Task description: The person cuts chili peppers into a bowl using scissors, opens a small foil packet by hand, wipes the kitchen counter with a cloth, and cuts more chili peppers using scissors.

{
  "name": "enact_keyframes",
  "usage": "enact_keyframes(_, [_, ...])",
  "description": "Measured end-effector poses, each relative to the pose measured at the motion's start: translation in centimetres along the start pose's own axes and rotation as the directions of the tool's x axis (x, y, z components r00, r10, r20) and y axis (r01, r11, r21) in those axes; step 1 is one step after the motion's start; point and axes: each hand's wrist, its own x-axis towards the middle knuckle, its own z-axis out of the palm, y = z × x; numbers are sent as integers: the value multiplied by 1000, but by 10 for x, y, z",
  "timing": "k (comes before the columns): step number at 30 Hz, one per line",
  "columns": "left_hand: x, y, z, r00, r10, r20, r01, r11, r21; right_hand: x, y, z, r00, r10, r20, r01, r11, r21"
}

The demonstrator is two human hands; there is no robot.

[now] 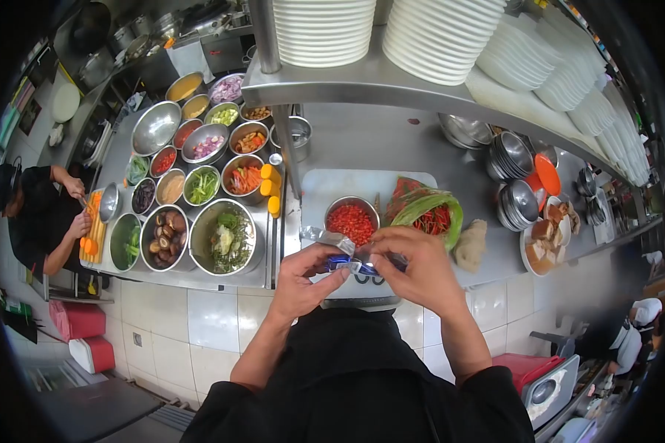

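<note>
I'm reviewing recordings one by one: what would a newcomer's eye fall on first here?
Probably the bright red chopped pieces in the small metal bowl at the centre, beyond the left hand and right hand, which meet at a shiny blue-and-silver object. Next, the crowded round metal bowls of colourful food on the picture's left, and the tall stacks of white dishes on the steel shelf at the top.

A steel counter (340, 140) stood at twelve o'clock beneath a metal shelf (325, 92), which spanned twelve to two and had a post (264, 37) at eleven. Pale square floor tiles (155, 325) lay at eight and four, some reflecting light.
</note>
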Motion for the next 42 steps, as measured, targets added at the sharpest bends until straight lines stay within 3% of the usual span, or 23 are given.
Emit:
enact_keyframes(2, [0,-5,1,993,-93,69,101,987,-124,1,-1,0,994,49,101,-58,994,92])
enact_keyframes(5, [-1,-10,4,988,-111,111,137,957,-256,2,0,-1,986,15,166,-31,995,93])
enact_keyframes(9, [-2,-15,7,989,-60,133,90,969,-231,1,-3,-3,988,-76,133,60,991,118])
enact_keyframes(11, [-1,-15,10,978,-98,184,149,945,-291,4,-10,-6,964,103,246,-137,982,127])
enact_keyframes(12, [-1,-15,12,979,-97,181,147,945,-291,3,-10,-4,964,100,248,-135,983,127])
enact_keyframes(15, [1,-16,20,980,-133,146,183,886,-426,-4,-1,13,978,163,129,-185,964,190])
enact_keyframes(17, [-1,-19,24,973,-214,83,225,817,-531,-10,8,26,972,233,1,-219,913,343])
enact_keyframes(21, [-3,-23,25,978,-196,71,207,860,-467,-11,7,29,936,351,-33,-294,829,477])
enact_keyframes(24, [-4,-22,24,985,-158,74,174,908,-381,-8,15,23,953,302,28,-282,850,445])
enact_keyframes(26, [-4,-21,25,987,-132,96,156,937,-313,-7,15,18,917,354,185,-397,861,319])
enact_keyframes(29, [-4,-22,24,988,-125,95,146,951,-271,-6,13,16,911,358,204,-406,865,295])
enact_keyframes(42, [-14,-27,23,979,-200,47,204,925,-319,-11,13,33,927,324,191,-364,899,242])
